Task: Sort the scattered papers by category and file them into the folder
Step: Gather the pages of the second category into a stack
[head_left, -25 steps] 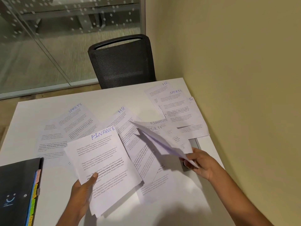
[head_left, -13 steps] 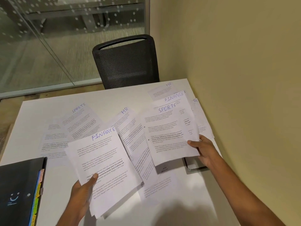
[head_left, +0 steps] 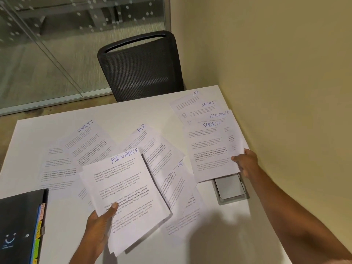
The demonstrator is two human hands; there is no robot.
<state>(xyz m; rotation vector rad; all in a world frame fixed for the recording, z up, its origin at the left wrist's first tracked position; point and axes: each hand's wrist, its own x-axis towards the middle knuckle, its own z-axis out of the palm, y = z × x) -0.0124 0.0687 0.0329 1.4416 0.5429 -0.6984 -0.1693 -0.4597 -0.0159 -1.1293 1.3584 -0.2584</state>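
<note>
1. The left hand (head_left: 101, 223), at 7 o'clock, grips a stack (head_left: 123, 191) headed FINANCE. Its thumb is curled over the lower left corner and its fingers are hidden beneath.
2. The right hand (head_left: 245, 162), at 3 o'clock, pinches two sheets (head_left: 211, 149) by their right edge with the thumb on top. A SPORTS sheet is in front and a FINANCE heading shows behind it.
3. The folder (head_left: 19, 225), black with coloured tabs, lies flat on the counter (head_left: 133, 111) at 8 o'clock, apart from both hands.
4. Loose papers overlap on the counter: a SPORTS page (head_left: 87, 141) at 10 o'clock, an HR page (head_left: 152, 145) at centre partly under the stack, and more pages (head_left: 190, 103) at 1 o'clock.
5. A grey hatch (head_left: 230, 187) sits at 4 o'clock, just below the held sheets.
6. A chair (head_left: 141, 67) stands at 12 o'clock.
</note>
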